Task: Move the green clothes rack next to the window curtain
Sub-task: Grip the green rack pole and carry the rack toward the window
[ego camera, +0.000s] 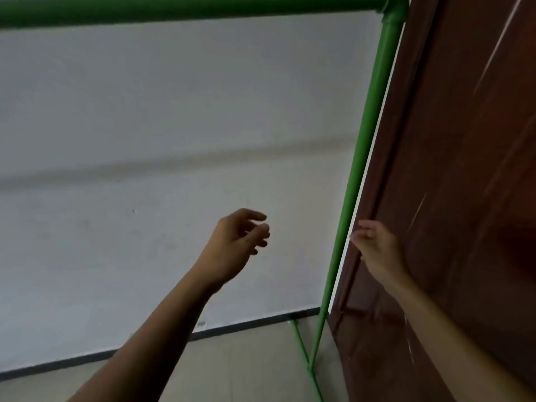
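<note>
Both hands, left (236,245) and right (377,246), hang loosely open, empty, beside the green rack (368,134).

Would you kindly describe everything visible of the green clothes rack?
The green clothes rack looks like smooth painted tubing: a horizontal top bar across the upper edge, joined by an elbow fitting to an upright post running down to a foot bar on the floor. No clothes show on the visible part. It stands close to the white wall, beside a brown wooden door. Neither hand grips it; the right hand is nearest the post.

both hands (235,245) (377,248) empty — green rack (362,158) beside door (464,198).
</note>
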A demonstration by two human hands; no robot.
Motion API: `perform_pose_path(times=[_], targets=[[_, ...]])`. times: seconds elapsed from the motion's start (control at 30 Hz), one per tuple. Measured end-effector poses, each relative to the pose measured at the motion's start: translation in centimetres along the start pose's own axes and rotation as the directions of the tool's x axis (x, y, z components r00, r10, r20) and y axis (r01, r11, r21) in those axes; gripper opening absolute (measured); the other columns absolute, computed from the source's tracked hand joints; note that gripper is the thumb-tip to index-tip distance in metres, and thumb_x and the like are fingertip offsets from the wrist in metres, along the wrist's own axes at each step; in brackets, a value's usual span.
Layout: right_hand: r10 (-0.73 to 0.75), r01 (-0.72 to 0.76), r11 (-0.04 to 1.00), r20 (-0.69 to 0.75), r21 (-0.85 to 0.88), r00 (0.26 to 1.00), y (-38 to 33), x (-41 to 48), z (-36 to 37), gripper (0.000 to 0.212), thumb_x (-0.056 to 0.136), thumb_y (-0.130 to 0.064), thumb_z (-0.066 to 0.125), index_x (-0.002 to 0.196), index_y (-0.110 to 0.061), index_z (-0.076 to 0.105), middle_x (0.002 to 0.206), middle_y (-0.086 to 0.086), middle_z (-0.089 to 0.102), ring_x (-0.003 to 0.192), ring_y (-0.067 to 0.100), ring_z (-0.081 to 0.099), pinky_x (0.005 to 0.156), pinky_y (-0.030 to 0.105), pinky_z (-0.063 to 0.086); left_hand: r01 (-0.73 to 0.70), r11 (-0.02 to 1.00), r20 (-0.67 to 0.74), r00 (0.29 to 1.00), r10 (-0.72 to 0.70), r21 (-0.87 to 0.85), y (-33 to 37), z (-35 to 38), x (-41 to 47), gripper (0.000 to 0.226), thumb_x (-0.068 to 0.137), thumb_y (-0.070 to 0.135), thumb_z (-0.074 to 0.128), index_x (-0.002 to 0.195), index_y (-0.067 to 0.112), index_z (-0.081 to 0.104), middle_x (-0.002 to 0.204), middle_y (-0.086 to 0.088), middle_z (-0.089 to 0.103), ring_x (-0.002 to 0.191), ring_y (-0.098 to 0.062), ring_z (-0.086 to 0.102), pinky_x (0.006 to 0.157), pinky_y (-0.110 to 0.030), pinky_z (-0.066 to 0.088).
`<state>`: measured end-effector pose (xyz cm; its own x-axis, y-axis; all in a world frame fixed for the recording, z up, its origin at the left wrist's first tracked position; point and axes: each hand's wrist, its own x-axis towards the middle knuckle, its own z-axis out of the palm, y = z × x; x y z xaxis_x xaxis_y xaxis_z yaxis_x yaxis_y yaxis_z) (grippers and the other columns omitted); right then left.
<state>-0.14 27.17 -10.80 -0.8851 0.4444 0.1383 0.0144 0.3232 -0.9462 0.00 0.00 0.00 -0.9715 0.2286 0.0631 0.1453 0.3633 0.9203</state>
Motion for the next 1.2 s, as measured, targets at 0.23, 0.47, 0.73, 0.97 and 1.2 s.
perform_pose_path(times=[0.23, 0.47, 0.73, 0.97, 1.2], targets=[[0.102, -0.091, 0.986, 0.077, -0.138, 0.992, -0.9, 5.0, 1.5, 0.048, 0.078, -0.024, 0.068, 0.121, -0.019, 0.048, 0.106, 0.007, 0.065, 0.091, 0.027, 0.065, 0.077, 0.042, 0.056, -0.122, 0.991, 0.064, 0.99, 0.125, -0.047, 6.7, 5.2, 9.4, 0.034, 0.09, 0.023, 0.061, 0.121, 0.01, 0.057, 0.109, -0.017, 0.068, 0.099, -0.033, 0.068, 0.086, -0.048, 0.056], [0.133, -0.069, 0.946, 0.185, -0.316, 0.974, -0.1, 6.5, 2.4, 0.022, 0.09, -0.029, 0.055, 0.108, -0.016, 0.054, 0.09, 0.001, 0.063, 0.086, 0.025, 0.064, 0.073, 0.036, 0.053, -0.212, 0.976, 0.202, 0.955, 0.217, -0.042, 10.7, 11.5, 15.2, 0.047, 0.092, 0.029, 0.057, 0.135, 0.014, 0.046, 0.127, -0.016, 0.061, 0.114, -0.029, 0.06, 0.1, -0.047, 0.05], [0.04, 0.035, 0.936, 0.205, -0.349, 0.978, 0.1, 6.6, 2.2, 0.02, 0.088, -0.035, 0.059, 0.097, -0.017, 0.056, 0.081, 0.0, 0.064, 0.078, 0.02, 0.064, 0.067, 0.028, 0.051, -0.276, 0.958, 0.2, 0.937, 0.287, -0.082, 11.0, 12.2, 15.6, 0.027, 0.095, 0.023, 0.053, 0.108, 0.0, 0.051, 0.089, -0.018, 0.064, 0.078, -0.026, 0.066, 0.084, -0.05, 0.058], [-0.043, 0.147, 0.934, 0.306, -0.325, 0.951, -1.4, 4.2, 5.0, 0.017, 0.088, -0.036, 0.06, 0.091, -0.021, 0.053, 0.079, -0.001, 0.065, 0.07, 0.011, 0.061, 0.054, 0.013, 0.04, -0.292, 0.955, 0.146, 0.944, 0.296, -0.053, 9.5, 8.4, 13.6, 0.027, 0.095, 0.021, 0.053, 0.108, -0.003, 0.05, 0.096, -0.03, 0.067, 0.086, -0.039, 0.069, 0.083, -0.049, 0.059], [-0.122, 0.245, 0.938, 0.428, -0.245, 0.895, -4.2, 0.6, 9.8, 0.019, 0.087, -0.04, 0.06, 0.093, -0.022, 0.054, 0.08, -0.001, 0.065, 0.073, 0.011, 0.064, 0.058, 0.015, 0.046, -0.289, 0.957, 0.048, 0.956, 0.29, -0.035, 7.6, 1.8, 9.9, 0.029, 0.096, 0.021, 0.052, 0.11, -0.004, 0.049, 0.088, -0.023, 0.066, 0.085, -0.041, 0.069, 0.083, -0.049, 0.058]])
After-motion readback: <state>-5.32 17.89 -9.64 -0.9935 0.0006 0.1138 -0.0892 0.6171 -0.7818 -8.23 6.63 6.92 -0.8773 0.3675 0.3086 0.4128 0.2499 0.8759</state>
